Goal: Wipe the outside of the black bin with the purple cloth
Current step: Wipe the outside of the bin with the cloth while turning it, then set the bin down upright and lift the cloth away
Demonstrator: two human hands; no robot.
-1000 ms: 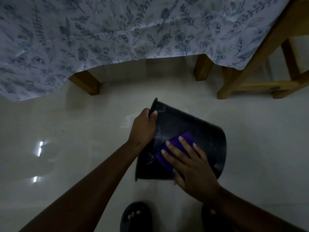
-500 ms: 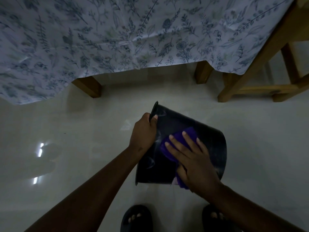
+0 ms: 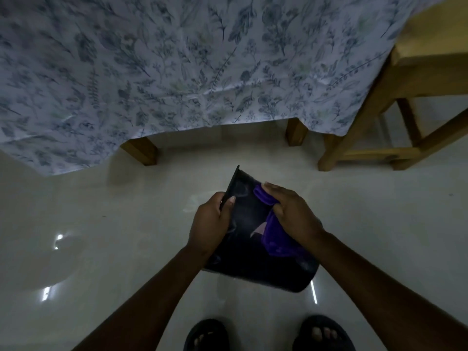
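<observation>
The black bin (image 3: 247, 252) is held tipped on its side above the pale floor, its rim facing left. My left hand (image 3: 211, 221) grips that rim, thumb on the outer wall. My right hand (image 3: 291, 214) presses the purple cloth (image 3: 272, 236) against the bin's upper outer wall, near the rim end. The cloth is bunched under my palm and trails down toward the bin's base. Faint smears show on the dark wall beside the cloth.
A table under a floral tablecloth (image 3: 177, 72) hangs over the far side, with wooden legs (image 3: 140, 150) below it. A wooden chair (image 3: 395, 117) stands at the right. My two feet in dark sandals (image 3: 207, 335) are at the bottom edge.
My right hand slid the purple cloth up the bin's wall toward the rim, and the cloth bunched up. My left hand kept its hold on the rim.
</observation>
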